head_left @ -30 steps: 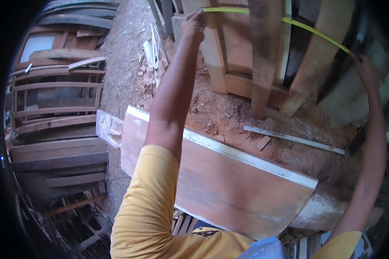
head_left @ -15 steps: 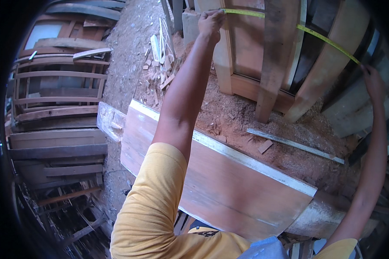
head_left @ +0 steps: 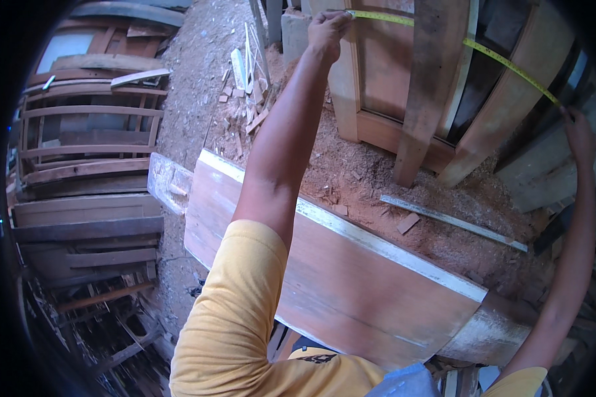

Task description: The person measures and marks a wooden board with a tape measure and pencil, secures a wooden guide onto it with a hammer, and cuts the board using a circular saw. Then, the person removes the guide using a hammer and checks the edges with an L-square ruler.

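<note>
A yellow tape measure is stretched across the upper right, its blade passing behind an upright plank. My left hand pinches its left end, beside the edge of a brown wooden door. At the far right my right hand is closed at the blade's other end; the dim light hides most of what lies inside those fingers. The blade crosses in front of another slanting board and sags a little toward the right.
Below my arms lies a broad wooden panel with a pale edge. Sawdust, offcuts and a thin white strip lie on the ground beyond it. Stacked frames and boards line the left side.
My right hand has shifted slightly right and down, and my left hand slightly right, with the tape still stretched between them. The boards also appear slightly farther right in the view.
</note>
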The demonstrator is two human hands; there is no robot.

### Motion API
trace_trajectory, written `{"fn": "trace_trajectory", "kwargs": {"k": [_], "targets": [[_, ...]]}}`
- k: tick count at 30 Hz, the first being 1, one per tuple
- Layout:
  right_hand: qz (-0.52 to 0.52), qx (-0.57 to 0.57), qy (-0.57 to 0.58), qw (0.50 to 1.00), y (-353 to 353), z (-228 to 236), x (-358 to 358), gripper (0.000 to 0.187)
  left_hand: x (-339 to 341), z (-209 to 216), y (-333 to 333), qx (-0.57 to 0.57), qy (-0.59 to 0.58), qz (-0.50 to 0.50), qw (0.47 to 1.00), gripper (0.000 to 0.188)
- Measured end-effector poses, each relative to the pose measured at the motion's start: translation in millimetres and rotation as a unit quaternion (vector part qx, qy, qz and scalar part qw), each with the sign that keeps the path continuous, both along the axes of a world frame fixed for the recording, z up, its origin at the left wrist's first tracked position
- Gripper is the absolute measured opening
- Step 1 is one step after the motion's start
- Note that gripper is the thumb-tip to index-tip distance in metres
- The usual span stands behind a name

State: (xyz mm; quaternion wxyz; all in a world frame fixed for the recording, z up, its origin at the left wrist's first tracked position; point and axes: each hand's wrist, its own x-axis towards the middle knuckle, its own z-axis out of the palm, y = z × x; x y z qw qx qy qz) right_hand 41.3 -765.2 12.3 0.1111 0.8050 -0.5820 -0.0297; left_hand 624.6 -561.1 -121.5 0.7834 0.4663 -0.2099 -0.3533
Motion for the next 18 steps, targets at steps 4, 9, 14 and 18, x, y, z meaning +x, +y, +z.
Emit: {"fn": "trace_trajectory", "kwargs": {"k": [4, 9, 14, 18], "targets": [[0.017, 0.009, -0.031, 0.999, -5, 2, 6, 0.057, 23, 1, 1, -0.007, -0.022, 0.006, 1.0, 0.018], [-0.002, 0.018, -0.019, 1.0, 19, 4, 25, 0.053, 16, 3, 5, 0.009, 0.062, -0.02, 0.998, 0.019], [-0.011, 0.023, -0.027, 0.999, 31, 13, 30, 0.053, 23, 15, 5, 0.066, 0.048, -0.061, 0.995, 0.021], [-0.024, 0.03, -0.034, 0.999, 37, 15, 33, 0.052, 27, 18, 6, 0.066, 0.054, -0.071, 0.994, 0.02]]}}
